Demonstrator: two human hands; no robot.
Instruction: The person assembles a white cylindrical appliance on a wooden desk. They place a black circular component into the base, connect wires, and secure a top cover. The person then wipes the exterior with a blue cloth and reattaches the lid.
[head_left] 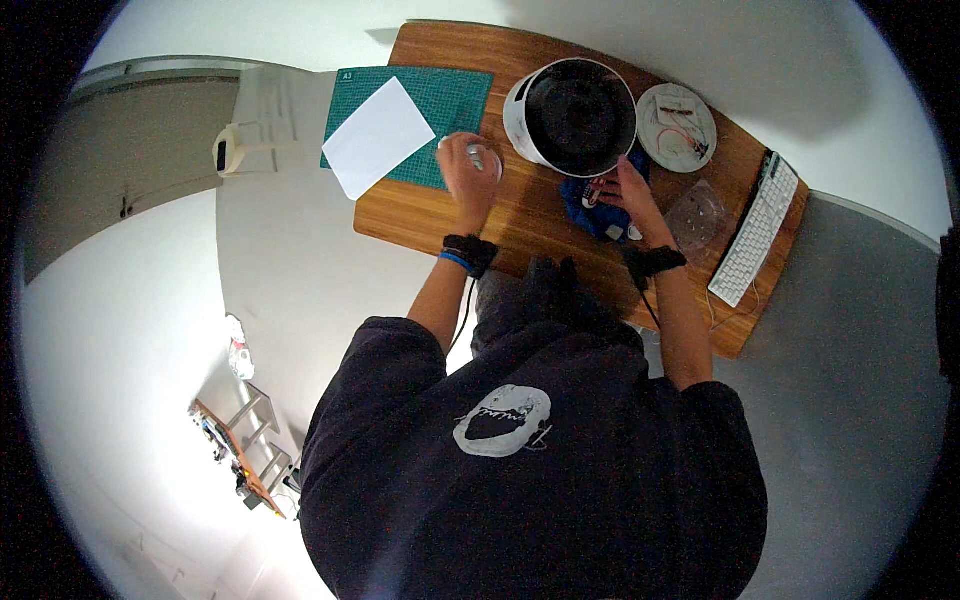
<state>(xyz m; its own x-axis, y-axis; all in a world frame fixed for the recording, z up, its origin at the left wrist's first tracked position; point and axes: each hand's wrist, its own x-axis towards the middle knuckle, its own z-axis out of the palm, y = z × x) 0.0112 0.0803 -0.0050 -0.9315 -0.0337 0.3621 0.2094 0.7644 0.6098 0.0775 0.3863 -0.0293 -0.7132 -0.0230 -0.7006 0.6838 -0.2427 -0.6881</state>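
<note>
My left hand [468, 178] is closed around a small silvery-white object [476, 156], whose kind I cannot make out; it is beside the right edge of a green cutting mat [456, 120]. A white sheet of paper [380, 138] lies slanted across that mat. My right hand [630, 192] has its thumb and fingers apart, by the lower right side of a round white container [516, 118] with a dark, glossy top. Below the fingers is a crumpled blue cloth or bag [580, 212] with small pale items on it. Whether the fingertips touch any of these is unclear.
A round white plate [652, 140] with wires and small parts stands right of the container. Nearer are a clear plastic piece [698, 215] and, at the wooden table's [440, 45] right edge, a white keyboard [755, 240]. A cream chair [232, 150] stands off to the left.
</note>
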